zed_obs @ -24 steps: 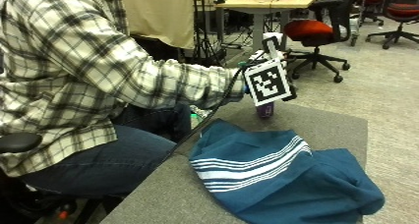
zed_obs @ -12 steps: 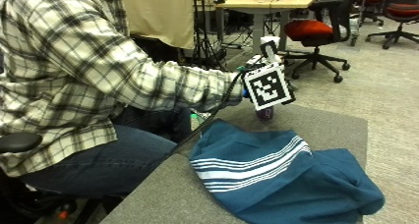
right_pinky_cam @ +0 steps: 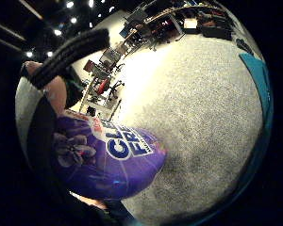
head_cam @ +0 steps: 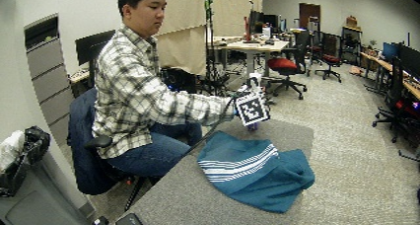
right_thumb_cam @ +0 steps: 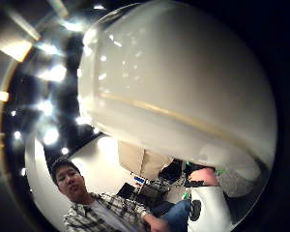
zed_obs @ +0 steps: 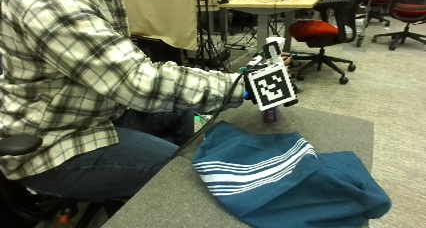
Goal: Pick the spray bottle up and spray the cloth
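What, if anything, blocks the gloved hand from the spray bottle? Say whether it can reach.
Probably yes: nothing blocks it. The right hand is already at the spray bottle, which sits close to its palm; the cloth lies aside, not between them.

outside: table-side, close | wide: farther back; both share grey felt-topped table [zed_obs: 333, 133] | palm views: against purple-labelled plastic spray bottle [right_pinky_cam: 113, 160]

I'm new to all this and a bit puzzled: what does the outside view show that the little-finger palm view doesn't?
Only the outside view shows the person's plaid sleeve, the whole striped teal cloth and the red chair. Only the little-finger palm view shows the spray bottle label up close, purple with flowers, filling much of the picture. Both share the grey table, the bottle and a bit of teal cloth.
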`<state>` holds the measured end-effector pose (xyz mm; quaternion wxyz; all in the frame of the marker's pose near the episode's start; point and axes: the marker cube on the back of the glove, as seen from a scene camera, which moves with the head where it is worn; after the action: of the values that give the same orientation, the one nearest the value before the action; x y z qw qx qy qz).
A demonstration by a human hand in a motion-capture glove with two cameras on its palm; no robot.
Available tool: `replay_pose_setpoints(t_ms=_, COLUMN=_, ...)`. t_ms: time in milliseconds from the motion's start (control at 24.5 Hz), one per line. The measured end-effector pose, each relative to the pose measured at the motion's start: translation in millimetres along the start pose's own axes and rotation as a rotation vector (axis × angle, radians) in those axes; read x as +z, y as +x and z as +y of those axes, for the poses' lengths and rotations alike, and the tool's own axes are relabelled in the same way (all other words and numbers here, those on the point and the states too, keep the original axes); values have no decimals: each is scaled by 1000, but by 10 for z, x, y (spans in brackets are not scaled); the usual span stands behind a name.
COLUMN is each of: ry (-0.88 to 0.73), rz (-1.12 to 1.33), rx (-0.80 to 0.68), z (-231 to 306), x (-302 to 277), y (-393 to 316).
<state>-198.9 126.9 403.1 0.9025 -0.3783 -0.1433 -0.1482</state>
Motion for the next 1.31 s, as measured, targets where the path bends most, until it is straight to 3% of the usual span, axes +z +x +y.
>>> replay_pose_setpoints(t_ms=817, ry=-283, rz=-1, rx=102, z=120, x=-152, y=-10)
replay_pose_setpoints(t_ms=1307, ry=-262, rz=142, rx=118, z=254, x=-459, y=82)
